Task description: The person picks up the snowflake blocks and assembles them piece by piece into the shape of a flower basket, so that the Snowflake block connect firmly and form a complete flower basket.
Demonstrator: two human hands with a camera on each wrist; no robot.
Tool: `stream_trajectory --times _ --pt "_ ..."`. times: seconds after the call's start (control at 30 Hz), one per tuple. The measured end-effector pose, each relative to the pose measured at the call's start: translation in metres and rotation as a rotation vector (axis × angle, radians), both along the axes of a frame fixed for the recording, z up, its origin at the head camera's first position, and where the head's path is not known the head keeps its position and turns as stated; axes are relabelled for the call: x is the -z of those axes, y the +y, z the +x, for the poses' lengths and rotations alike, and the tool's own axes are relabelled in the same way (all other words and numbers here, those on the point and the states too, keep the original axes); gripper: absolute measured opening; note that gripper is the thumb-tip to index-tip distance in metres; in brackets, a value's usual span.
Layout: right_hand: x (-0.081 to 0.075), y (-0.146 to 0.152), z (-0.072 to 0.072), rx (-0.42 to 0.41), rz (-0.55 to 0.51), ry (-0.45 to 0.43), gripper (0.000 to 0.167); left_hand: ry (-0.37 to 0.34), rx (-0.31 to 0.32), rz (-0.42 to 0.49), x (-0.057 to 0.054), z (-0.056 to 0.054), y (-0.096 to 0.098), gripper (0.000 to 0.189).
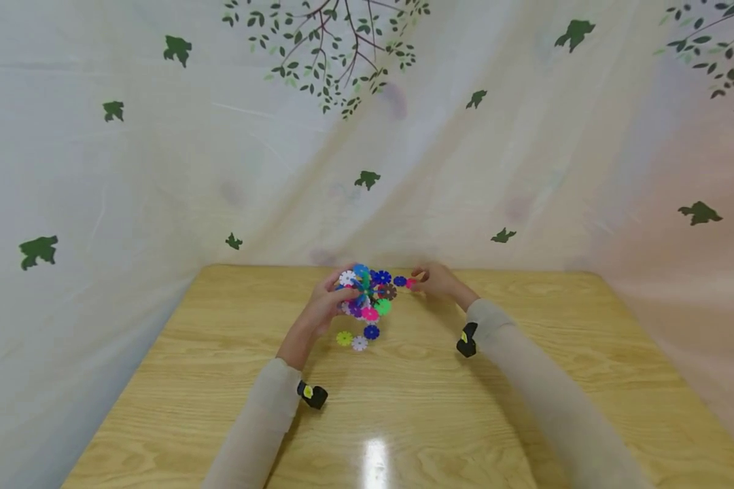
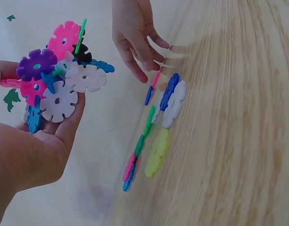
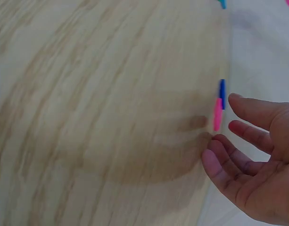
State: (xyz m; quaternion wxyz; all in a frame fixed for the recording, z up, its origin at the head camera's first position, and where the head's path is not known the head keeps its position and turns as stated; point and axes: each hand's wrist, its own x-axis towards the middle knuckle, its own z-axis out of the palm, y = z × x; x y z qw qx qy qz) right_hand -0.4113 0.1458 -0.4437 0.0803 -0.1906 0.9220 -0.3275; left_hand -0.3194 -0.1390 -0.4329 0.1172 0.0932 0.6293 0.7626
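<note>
My left hand (image 1: 324,302) holds a ball-like cluster of interlocked flower-shaped plastic discs (image 2: 59,101), raised above the table. White, pink, purple, blue and black discs stick out of it at various angles. My right hand (image 1: 439,280) hovers low over the table's far part, its fingers relaxed and thumb apart. Right at its fingertips lie a pink disc (image 3: 217,115) and a dark blue disc (image 3: 222,92), side by side. No disc shows between the thumb and fingers in the right wrist view.
Loose discs lie on the wooden table (image 1: 404,401) below the cluster, among them a yellow disc (image 2: 156,153), a white disc (image 2: 175,106), a blue disc (image 2: 169,92) and a green disc (image 2: 149,121). A pale curtain (image 1: 293,190) with leaf and bird prints hangs behind the table's far edge.
</note>
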Motion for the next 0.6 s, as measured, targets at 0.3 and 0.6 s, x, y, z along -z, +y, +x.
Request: stream_trajectory --times 0.3,0.6 --pt "0.0092 -0.0056 0.0023 -0.001 0.065 0.084 0.020 0.011 0.035 -0.008 0.0010 -0.0001 0.0016 0.068" --pt "0.0091 -0.0012 0.0059 0.063 -0.010 -0.043 0.024 0.008 0.035 -0.016 -0.0006 0.0000 -0.0005 0.068"
